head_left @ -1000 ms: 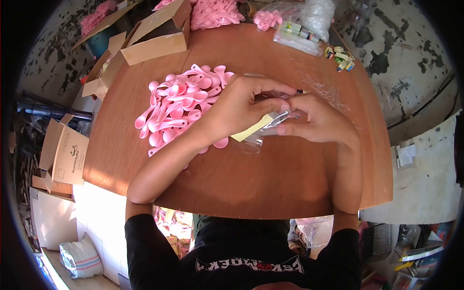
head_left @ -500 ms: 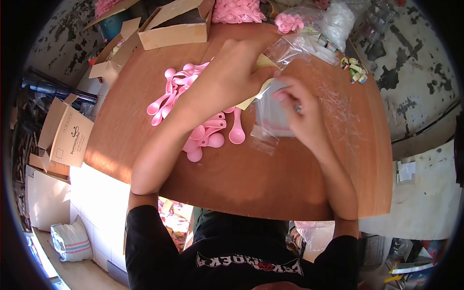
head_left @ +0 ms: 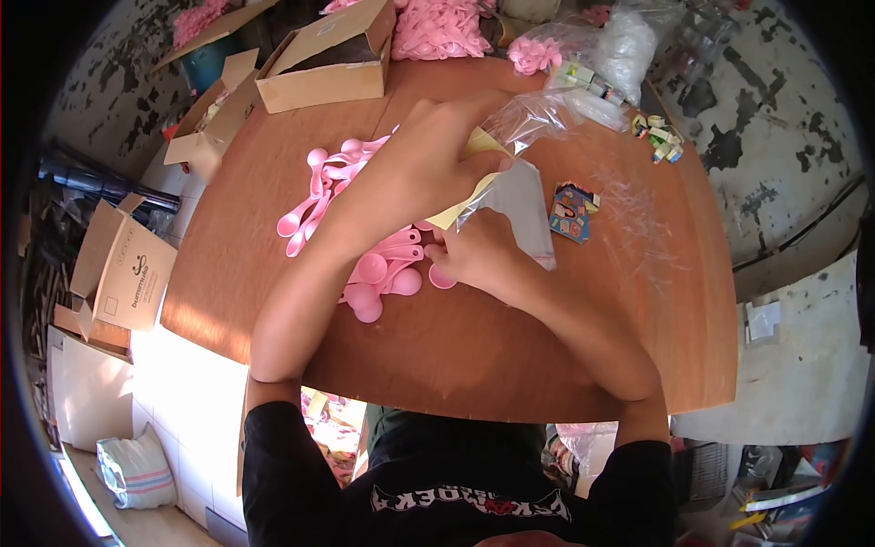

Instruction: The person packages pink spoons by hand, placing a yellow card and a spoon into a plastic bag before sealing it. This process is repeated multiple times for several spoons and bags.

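Note:
My left hand (head_left: 428, 164) is raised over the round wooden table (head_left: 474, 356), pinching a clear plastic bag (head_left: 519, 196) with a yellow card (head_left: 460, 201) at its top. Below it, my right hand (head_left: 478, 255) rests on the table with its fingers closed on a pink plastic spoon (head_left: 440, 276). That spoon lies at the right edge of a pile of pink spoons (head_left: 351, 219) spread under my left forearm. A small colourful packet (head_left: 572, 211) lies just right of the bag.
Open cardboard boxes (head_left: 324, 64) stand at the table's far left. More pink spoons (head_left: 437, 27), clear bags (head_left: 620, 41) and small colourful packets (head_left: 656, 137) sit along the far edge. Cartons (head_left: 123, 269) lie on the floor to the left.
My right hand let go of the bag and dropped left to the spoons, closing on one. My left hand stayed up with the bag. The colourful packet is now uncovered.

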The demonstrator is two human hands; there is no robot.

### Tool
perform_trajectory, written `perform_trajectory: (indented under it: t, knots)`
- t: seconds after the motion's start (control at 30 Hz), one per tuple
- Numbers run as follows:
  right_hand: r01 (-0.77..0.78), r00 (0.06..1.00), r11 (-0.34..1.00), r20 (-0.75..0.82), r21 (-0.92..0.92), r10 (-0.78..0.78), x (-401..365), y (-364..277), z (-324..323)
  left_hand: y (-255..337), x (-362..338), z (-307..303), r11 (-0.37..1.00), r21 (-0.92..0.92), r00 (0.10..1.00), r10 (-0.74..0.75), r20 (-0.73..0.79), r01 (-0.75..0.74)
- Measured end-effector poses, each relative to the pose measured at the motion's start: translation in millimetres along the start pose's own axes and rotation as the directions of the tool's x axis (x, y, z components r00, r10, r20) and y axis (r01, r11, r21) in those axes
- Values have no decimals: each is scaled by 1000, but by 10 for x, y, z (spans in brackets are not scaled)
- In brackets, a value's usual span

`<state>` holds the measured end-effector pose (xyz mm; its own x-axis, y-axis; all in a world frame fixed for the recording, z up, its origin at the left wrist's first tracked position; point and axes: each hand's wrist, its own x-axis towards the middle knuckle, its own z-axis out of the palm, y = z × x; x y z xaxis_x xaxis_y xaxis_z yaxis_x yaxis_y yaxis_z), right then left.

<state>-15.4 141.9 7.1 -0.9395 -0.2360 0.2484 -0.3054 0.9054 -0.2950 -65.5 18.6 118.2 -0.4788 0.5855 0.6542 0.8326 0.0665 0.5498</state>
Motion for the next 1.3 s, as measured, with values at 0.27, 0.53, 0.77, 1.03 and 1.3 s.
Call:
perform_trajectory:
  t: [0.27, 0.53, 0.77, 1.03, 1.3]
  knots:
    - [-132, 991, 988, 46, 81, 128, -56, 266, -236, 56, 8, -14, 988, 47, 984, -151, 95, 147]
    - [136, 756, 684, -521, 716, 395, -274, 601, -1353, -65, 38, 63, 972, -165, 982, -154, 105, 170]
    - [398, 432, 742, -824, 539, 367, -477, 484, -1611, -82, 10, 375, 919, -275, 933, -197, 301, 283]
    - [352, 697, 673, -662, 651, 275, -385, 380, -1361, -69, -43, 597, 919, -375, 972, -38, 231, 125]
    - [226, 769, 843, -621, 488, 153, -410, 462, -1342, -44, -61, 630, 875, -430, 950, -93, 298, 221]
